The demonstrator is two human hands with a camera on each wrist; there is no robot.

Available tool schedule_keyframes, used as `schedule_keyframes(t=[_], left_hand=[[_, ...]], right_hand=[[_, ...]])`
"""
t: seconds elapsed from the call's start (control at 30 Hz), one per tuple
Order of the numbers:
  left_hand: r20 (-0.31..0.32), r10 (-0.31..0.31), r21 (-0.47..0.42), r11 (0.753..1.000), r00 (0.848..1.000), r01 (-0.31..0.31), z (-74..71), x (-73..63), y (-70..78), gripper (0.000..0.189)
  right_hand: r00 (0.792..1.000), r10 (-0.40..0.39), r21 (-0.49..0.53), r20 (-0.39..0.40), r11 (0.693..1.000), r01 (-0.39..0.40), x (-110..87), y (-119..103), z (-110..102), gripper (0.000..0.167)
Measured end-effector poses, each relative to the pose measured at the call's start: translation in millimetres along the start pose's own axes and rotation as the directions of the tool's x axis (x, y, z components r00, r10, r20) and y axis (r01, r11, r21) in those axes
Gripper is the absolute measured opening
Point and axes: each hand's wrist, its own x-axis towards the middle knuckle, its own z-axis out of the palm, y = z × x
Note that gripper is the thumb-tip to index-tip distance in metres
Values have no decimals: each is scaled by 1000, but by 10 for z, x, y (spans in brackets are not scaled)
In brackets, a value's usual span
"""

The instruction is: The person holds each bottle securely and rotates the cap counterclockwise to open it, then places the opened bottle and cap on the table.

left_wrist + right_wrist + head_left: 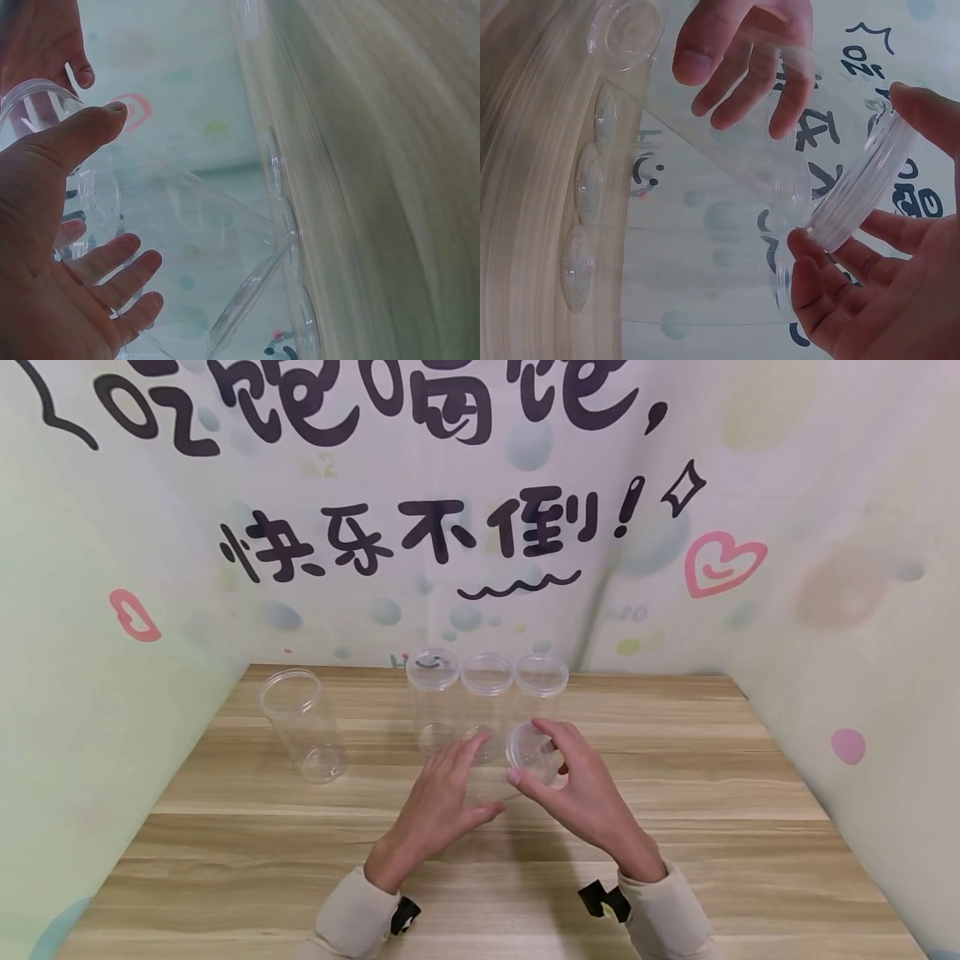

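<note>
My left hand (438,806) holds a clear plastic jar (491,783) tilted above the table, its thumb on one side and fingers on the other. My right hand (585,793) pinches a clear round lid (866,180) between thumb and fingers. The lid is angled at the jar's mouth; whether its lower edge touches the rim I cannot tell. Just behind, three clear jars stand upright in a row: a left jar (432,697), a middle jar (487,681) and a right jar (542,681), all apparently capped.
Another clear jar (303,727) stands apart at the left of the wooden table (247,860); it looks uncapped. A printed backdrop (360,610) with black lettering rises along the table's back edge and sides.
</note>
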Motion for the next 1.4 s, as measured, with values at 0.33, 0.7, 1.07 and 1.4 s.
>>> schedule_keyframes(t=[0.33, 0.7, 1.07, 1.4], left_hand=[[28, -17, -13, 1000, 999, 17, -18, 1, -13, 91], [44, -27, -33, 999, 999, 29, -15, 1, -7, 90], [38, -29, 8, 1000, 999, 29, -19, 10, 29, 89], [-6, 1, 110, 994, 1000, -1, -4, 19, 90, 90]], right_hand=[[998, -46, 34, 29, 998, 45, 5, 30, -23, 70], [992, -107, 76, 64, 992, 102, 0, 65, -56, 70], [993, -66, 80, 102, 995, 58, -4, 53, -69, 79], [991, 129, -8, 38, 992, -129, -19, 21, -71, 64]])
